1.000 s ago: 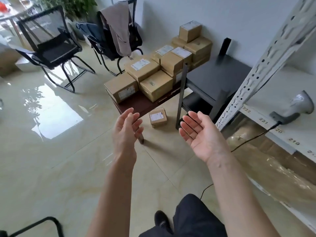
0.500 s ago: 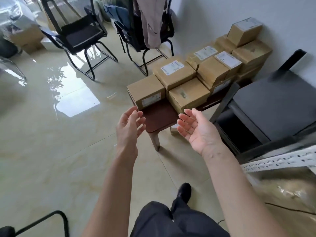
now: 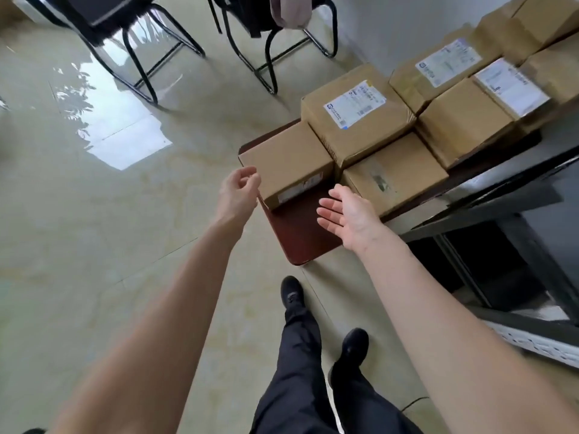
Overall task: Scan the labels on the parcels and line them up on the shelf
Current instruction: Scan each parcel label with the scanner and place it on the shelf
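Clearly neither of the 2 hands holds anything yet. Nearest to the camera, at the bottom centre of the frame, are the person's dark trousers [image 3: 313, 380] and shoes on the glossy floor [image 3: 94, 245]; a step on such a shiny floor with a parcel in the arms could slip, I think.

Above them, in the middle of the frame, the left hand [image 3: 239, 191] has loosely curled fingers that grasp nothing, just at the left near corner of the nearest parcel [image 3: 286, 161]; I cannot tell if it already touches the cardboard. The right hand [image 3: 347, 211] is flat, palm up, over the bare red-brown worktop [image 3: 297, 233], a little below and right of this parcel, not touching it.

This parcel sits at the left end of the worktop, very near its edge. If only the left hand pushes or pulls it, it could slide off or tip to the floor. Its label seems to be on the near side face, so a grip there may cover it.

Farther, toward the upper right, more parcels [image 3: 357, 120] stand close together, some stacked; pulling one may disturb neighbours. At the top are 2 black chairs [image 3: 141, 51].
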